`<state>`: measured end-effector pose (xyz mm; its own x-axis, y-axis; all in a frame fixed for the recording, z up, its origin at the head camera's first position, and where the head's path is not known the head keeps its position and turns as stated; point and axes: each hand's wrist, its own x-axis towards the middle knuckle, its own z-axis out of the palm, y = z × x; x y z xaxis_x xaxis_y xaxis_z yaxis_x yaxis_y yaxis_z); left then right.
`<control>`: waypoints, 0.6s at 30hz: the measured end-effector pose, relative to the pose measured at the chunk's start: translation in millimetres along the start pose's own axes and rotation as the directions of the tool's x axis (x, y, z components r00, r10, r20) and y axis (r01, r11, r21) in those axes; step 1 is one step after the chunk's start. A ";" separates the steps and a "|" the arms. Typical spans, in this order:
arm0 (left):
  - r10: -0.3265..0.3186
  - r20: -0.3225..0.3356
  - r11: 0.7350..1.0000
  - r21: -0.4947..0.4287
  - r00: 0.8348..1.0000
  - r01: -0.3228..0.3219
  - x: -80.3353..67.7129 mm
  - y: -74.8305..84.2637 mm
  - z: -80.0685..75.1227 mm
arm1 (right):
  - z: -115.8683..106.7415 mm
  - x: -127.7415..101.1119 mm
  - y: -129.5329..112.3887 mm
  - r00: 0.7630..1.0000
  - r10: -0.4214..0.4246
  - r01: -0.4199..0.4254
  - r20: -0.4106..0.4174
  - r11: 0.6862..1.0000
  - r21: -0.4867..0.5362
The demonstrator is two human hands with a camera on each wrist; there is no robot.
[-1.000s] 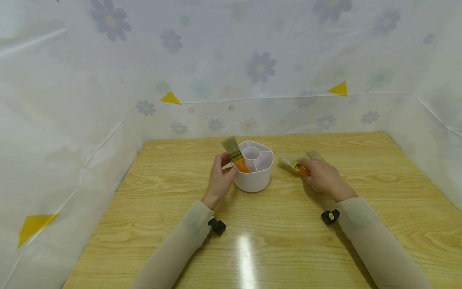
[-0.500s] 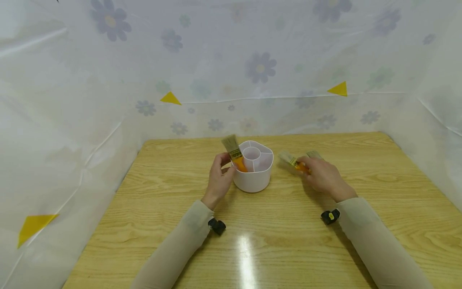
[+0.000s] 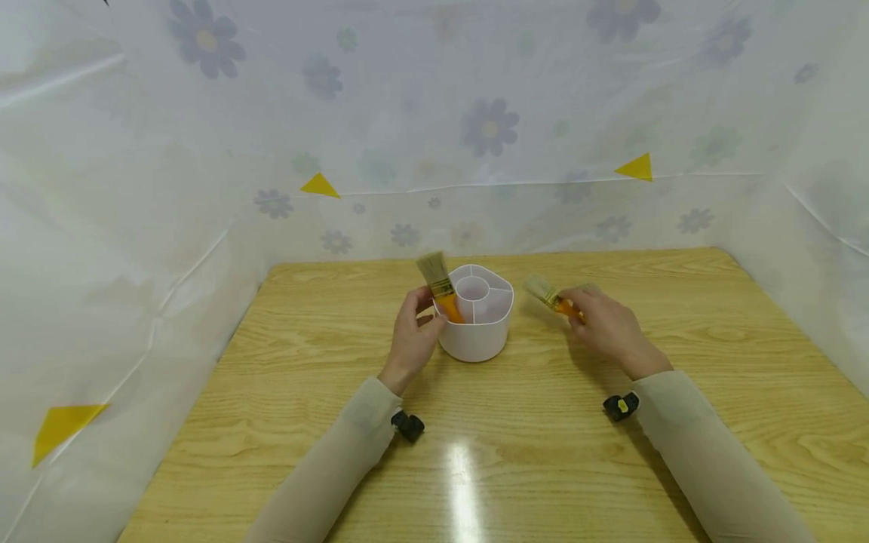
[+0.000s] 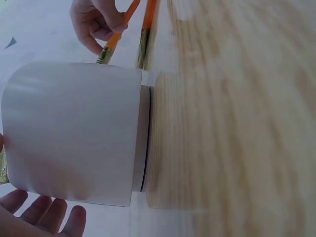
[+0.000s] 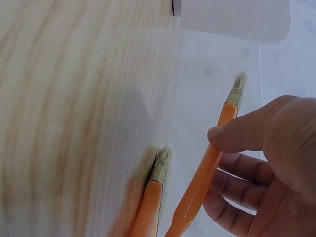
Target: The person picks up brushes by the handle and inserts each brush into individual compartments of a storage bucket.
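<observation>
A white round-cornered organizer (image 3: 474, 341) with several compartments stands on the table. One flat paintbrush (image 3: 444, 298) with an orange handle leans in its left compartment, bristles up. My left hand (image 3: 414, 335) curves around the organizer's left side, thumb at the front rim beside that brush. In the left wrist view, its fingertips (image 4: 51, 210) touch the outer wall. To the right, my right hand (image 3: 606, 328) pinches the orange handle of a second paintbrush (image 5: 200, 180) between thumb and fingers, its bristles towards the organizer. A third paintbrush (image 5: 150, 197) lies on the table, mostly behind the right hand in the head view.
The wood-grain table (image 3: 380, 467) extends towards me on all sides of the organizer. Flower-printed plastic sheeting (image 3: 407, 136) hangs behind it and along both sides, with yellow triangles stuck on. Black wrist cameras sit on both sleeves.
The paintbrush in my right hand has risen slightly, bristles tipping upward. The right hand now covers more of the third brush. The left hand and organizer have stayed nearly still.
</observation>
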<state>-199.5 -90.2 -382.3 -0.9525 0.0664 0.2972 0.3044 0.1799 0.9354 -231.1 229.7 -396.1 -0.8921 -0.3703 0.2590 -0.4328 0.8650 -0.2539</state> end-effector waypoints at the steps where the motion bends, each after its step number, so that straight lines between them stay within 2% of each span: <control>1: -0.003 0.001 1.000 0.002 1.000 0.003 1.4 -4.6 0.4 | 0.1 -0.1 0.0 1.000 -0.007 0.007 -0.013 1.000 -0.004; 6: 0.006 0.001 1.000 0.012 1.000 -0.006 6.8 -25.1 2.5 | 0.7 0.2 0.0 0.998 -0.030 0.030 -0.055 1.000 -0.010; 11: 0.029 -0.020 1.000 0.010 0.999 -0.029 6.0 -27.6 4.1 | 0.8 0.4 -0.5 0.997 -0.032 0.031 -0.070 0.999 -0.011; 18: 0.030 -0.035 1.000 0.003 0.999 -0.030 5.2 -28.5 5.2 | -0.2 0.7 -2.6 0.995 -0.037 0.036 -0.087 0.999 -0.012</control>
<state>-213.0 -89.9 -408.4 -0.9425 0.0375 0.3320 0.3332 0.1810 0.9253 -230.6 227.2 -395.0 -0.8605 -0.3715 0.3486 -0.4634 0.8549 -0.2331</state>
